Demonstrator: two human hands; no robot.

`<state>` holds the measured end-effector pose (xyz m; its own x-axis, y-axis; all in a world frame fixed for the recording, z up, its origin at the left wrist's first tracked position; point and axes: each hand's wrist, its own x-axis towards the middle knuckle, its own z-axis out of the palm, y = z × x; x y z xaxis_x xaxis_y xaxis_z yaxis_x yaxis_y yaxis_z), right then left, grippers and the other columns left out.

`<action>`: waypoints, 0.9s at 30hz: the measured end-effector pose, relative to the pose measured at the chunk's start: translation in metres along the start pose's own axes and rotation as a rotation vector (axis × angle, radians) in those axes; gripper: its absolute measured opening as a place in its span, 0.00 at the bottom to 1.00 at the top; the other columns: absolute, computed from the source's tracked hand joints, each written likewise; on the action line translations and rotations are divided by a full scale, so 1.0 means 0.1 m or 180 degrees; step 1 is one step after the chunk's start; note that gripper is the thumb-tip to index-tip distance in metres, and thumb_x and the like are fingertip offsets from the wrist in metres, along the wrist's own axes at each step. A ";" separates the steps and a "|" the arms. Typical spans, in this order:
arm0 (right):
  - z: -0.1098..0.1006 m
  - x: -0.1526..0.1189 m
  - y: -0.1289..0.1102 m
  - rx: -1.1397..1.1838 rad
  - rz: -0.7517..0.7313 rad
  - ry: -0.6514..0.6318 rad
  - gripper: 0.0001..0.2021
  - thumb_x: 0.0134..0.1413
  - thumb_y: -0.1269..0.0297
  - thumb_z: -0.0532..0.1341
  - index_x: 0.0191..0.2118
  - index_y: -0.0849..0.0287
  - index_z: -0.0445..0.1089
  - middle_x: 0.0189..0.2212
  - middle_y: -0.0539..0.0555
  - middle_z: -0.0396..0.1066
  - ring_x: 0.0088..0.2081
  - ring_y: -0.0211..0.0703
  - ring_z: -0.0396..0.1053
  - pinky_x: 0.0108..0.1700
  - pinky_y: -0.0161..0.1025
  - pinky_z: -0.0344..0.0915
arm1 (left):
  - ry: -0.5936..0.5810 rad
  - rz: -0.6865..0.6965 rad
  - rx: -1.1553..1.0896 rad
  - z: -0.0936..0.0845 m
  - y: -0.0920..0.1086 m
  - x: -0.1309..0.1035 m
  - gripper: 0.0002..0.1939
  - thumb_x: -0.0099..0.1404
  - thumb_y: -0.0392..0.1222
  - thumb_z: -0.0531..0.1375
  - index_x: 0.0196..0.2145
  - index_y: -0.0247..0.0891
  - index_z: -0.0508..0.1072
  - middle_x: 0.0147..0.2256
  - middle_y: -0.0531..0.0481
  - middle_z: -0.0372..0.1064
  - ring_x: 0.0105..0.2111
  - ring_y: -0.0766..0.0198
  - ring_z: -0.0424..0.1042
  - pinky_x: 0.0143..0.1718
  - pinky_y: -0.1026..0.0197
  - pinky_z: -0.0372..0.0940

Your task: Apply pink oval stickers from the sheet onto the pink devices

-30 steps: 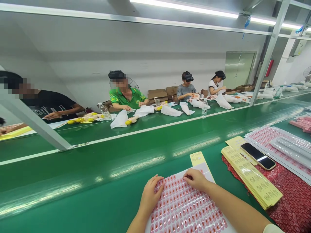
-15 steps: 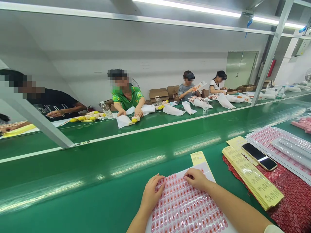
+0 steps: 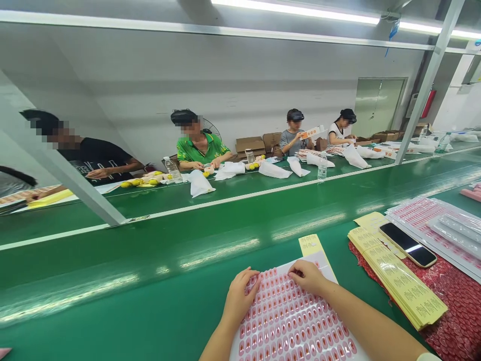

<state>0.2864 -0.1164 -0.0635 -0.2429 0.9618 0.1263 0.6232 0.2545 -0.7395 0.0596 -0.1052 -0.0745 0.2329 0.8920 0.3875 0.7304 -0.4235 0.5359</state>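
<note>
A white sheet of pink oval stickers (image 3: 289,321), each with a red mark in its middle, lies at the front of the green worktop. My left hand (image 3: 239,296) curls around its upper left edge, thumb and fingers bent onto the first stickers. Near the top row, my right hand (image 3: 306,277) is closed in a pinch against the sheet; whatever its fingertips hold is hidden. Under the sheet's far right corner a yellow label sheet (image 3: 310,242) sticks out.
To the right, a bundle of yellow label strips (image 3: 394,276) and a phone (image 3: 408,244) rest on red wrapped material (image 3: 451,296). More sticker sheets (image 3: 417,213) lie beyond. Across the green belt (image 3: 150,250), several co-workers sit among white bags (image 3: 274,169) and bottles. A metal post (image 3: 75,160) slants at left.
My view has turned slightly left, so everything sits a little further right. My hands hold nearly the same pose on the sheet. Opposite, the green-shirted co-worker's hands have left the white bag.
</note>
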 end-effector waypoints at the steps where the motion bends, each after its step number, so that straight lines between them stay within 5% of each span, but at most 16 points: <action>1: 0.00 0.00 0.00 0.0004 0.0004 -0.0003 0.06 0.47 0.71 0.54 0.28 0.61 0.69 0.27 0.52 0.68 0.29 0.37 0.64 0.32 0.32 0.58 | 0.0002 0.0002 -0.0002 0.00 0.00 0.00 0.13 0.57 0.46 0.51 0.34 0.41 0.71 0.37 0.47 0.72 0.45 0.54 0.67 0.45 0.50 0.62; 27: 0.00 -0.01 0.01 0.0030 -0.0028 -0.0108 0.06 0.46 0.71 0.56 0.29 0.60 0.70 0.28 0.52 0.69 0.29 0.37 0.65 0.31 0.32 0.59 | 0.0069 0.0024 0.0005 0.02 -0.03 0.00 0.13 0.57 0.46 0.51 0.35 0.41 0.71 0.39 0.45 0.71 0.46 0.53 0.66 0.46 0.49 0.62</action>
<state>0.2873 -0.1166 -0.0641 -0.2734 0.9555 0.1104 0.6139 0.2617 -0.7447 0.0592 -0.1037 -0.0778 0.2245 0.8851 0.4076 0.7297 -0.4300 0.5316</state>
